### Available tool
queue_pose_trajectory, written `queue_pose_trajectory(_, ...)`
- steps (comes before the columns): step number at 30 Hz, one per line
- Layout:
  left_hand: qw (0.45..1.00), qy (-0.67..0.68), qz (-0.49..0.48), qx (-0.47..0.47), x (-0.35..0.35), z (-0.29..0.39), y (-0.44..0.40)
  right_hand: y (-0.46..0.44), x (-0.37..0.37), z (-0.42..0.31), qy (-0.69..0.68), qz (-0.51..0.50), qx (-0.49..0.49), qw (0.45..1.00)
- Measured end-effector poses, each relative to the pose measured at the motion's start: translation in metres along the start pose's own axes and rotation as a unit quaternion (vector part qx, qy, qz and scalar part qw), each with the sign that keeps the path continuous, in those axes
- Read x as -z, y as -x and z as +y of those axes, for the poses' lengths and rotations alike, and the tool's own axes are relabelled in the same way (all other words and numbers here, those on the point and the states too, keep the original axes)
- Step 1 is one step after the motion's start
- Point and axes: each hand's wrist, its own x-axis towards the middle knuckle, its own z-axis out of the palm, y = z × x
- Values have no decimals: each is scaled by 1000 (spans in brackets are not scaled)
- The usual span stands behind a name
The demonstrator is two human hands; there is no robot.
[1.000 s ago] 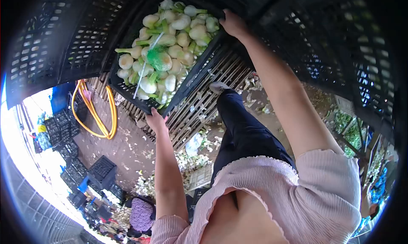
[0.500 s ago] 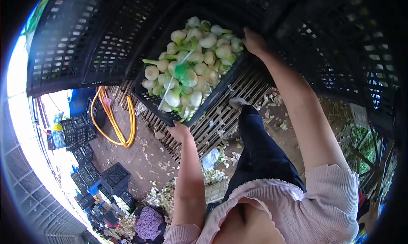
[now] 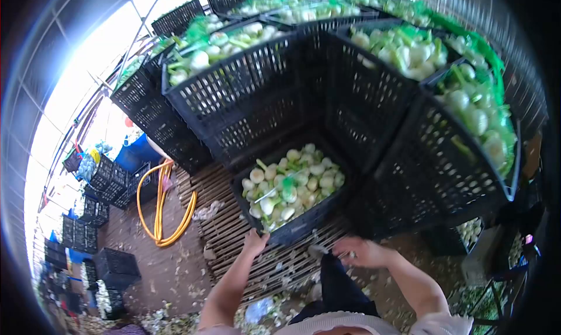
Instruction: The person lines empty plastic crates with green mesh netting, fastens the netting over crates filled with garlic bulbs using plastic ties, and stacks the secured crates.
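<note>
A black plastic crate (image 3: pixel 295 226) of white onion bulbs (image 3: pixel 315 170) with short green stems sits low on the slatted platform, between taller stacks. A scrap of green netting (image 3: pixel 287 186) and a thin pale strip lie on the bulbs. My left hand (image 3: pixel 256 241) grips the crate's near left corner, fingers closed over the rim. My right hand (image 3: pixel 362 252) is off the crate, apart from its near right side, somewhat blurred, with its fingers spread and nothing in them.
Stacked black crates (image 3: pixel 234 81) full of onions surround the low crate behind and to the right. A yellow hose (image 3: pixel 158 218) lies on the floor at left, near more black crates (image 3: pixel 117 268). Peel scraps litter the slatted bamboo platform (image 3: pixel 225 230).
My right hand has let go of the crate's far right side and drawn back toward me. My left hand stays at the near corner. The view has tilted up, showing the stack tops.
</note>
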Motion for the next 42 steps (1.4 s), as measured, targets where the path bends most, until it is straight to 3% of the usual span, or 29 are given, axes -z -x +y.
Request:
queue_pose_trajectory(1, 979, 122, -118, -116, 56, 42, 52, 32, 19, -47, -91, -29, -32, 995)
queue_pose_trajectory(2, 909, 257, -265, -192, 112, 84, 104, 58, 47, -99, -117, -53, 4, 992)
queue_pose_trajectory(3, 837, 283, -361, -298, 157, 108, 154, 82, 69, -132, -139, -79, 89, 983)
queue_pose_trajectory(4, 704, 226, -318, -594, 197, 139, 195, 97, 91, -178, -149, -90, 183, 968)
queue_pose_trajectory(5, 594, 260, -469, -600, 223, 152, 236, 106, 105, -225, -119, -130, 225, 958)
queue_pose_trajectory(7, 401, 419, -528, -620, 269, 184, 331, 123, 119, -306, -28, -236, 257, 937)
queue_pose_trajectory(8, 256, 302, -509, -765, 278, 212, 344, 133, 111, -322, -2, -252, 283, 925)
queue_pose_trajectory(11, 296, 194, -533, -769, 302, 223, 397, 163, 93, -351, 66, -293, 360, 883)
queue_pose_trajectory(14, 259, 40, -489, -832, 320, 218, 448, 194, 85, -354, 78, -272, 351, 893)
queue_pose_trajectory(17, 397, -48, -469, -787, 336, 227, 499, 233, 84, -347, 76, -231, 306, 920)
queue_pose_trajectory(24, 414, -12, -412, -811, 317, 284, 535, 337, 94, -300, -13, -14, 157, 987)
queue_pose_trajectory(26, 551, 105, -487, -669, 268, 293, 492, 360, 91, -275, -49, 130, -10, 990)
queue_pose_trajectory(27, 607, 165, -516, -581, 237, 293, 459, 357, 74, -264, -122, 311, -254, 908)
queue_pose_trajectory(28, 728, 63, -434, -527, 205, 280, 434, 338, 65, -247, -226, 439, -444, 748)
queue_pose_trajectory(29, 775, -38, -433, -458, 155, 250, 400, 353, 78, -194, -140, 134, -353, 915)
queue_pose_trajectory(30, 768, -134, -472, -411, 99, 200, 383, 362, 84, -164, -33, -190, -217, 957)
queue_pose_trajectory(31, 744, -237, -505, -368, 42, 149, 365, 372, 71, -153, -109, -289, -193, 931)
queue_pose_trajectory(32, 755, -262, -508, -321, 7, 117, 361, 427, 25, -89, -96, -258, -127, 953)
queue_pose_trajectory(34, 822, -220, -476, -224, -18, 83, 372, 439, 13, -84, -105, -176, -324, 923)
queue_pose_trajectory(36, 869, -177, -432, -166, -28, 72, 390, 440, 8, -77, -111, -104, -395, 906)
queue_pose_trajectory(42, 916, -120, -369, -104, -33, 65, 425, 437, 7, -65, -88, -82, -401, 908)
